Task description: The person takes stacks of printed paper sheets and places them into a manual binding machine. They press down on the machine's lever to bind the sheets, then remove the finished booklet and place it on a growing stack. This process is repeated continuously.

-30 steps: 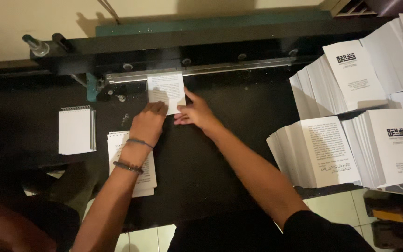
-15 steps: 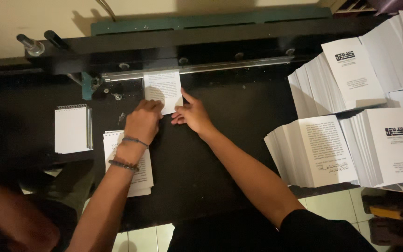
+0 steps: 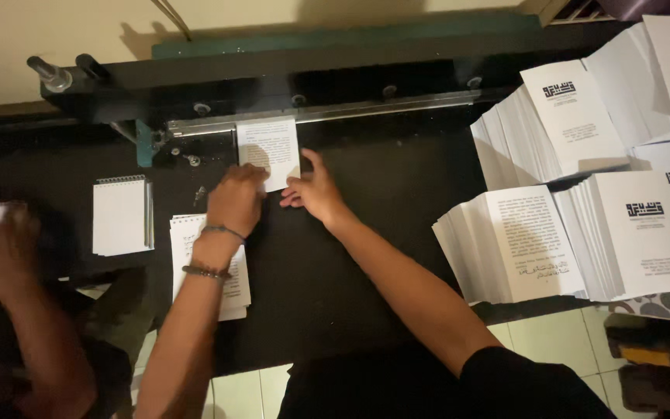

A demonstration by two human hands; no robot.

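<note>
Both hands flat, gripping nothing: left hand (image 3: pixel 236 198) and right hand (image 3: pixel 316 192) press the booklet (image 3: pixel 269 151) at twelve o'clock, apparently under the cutter bar (image 3: pixel 327 112); booklet stacks (image 3: pixel 575 233) wait at three.

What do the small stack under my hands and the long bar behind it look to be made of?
Small stack: apparently paper, matte white with printed text, thin layered edges. Long bar: likely bare metal, silvery, catching the light. Left hand and right hand press on the stack.
</note>
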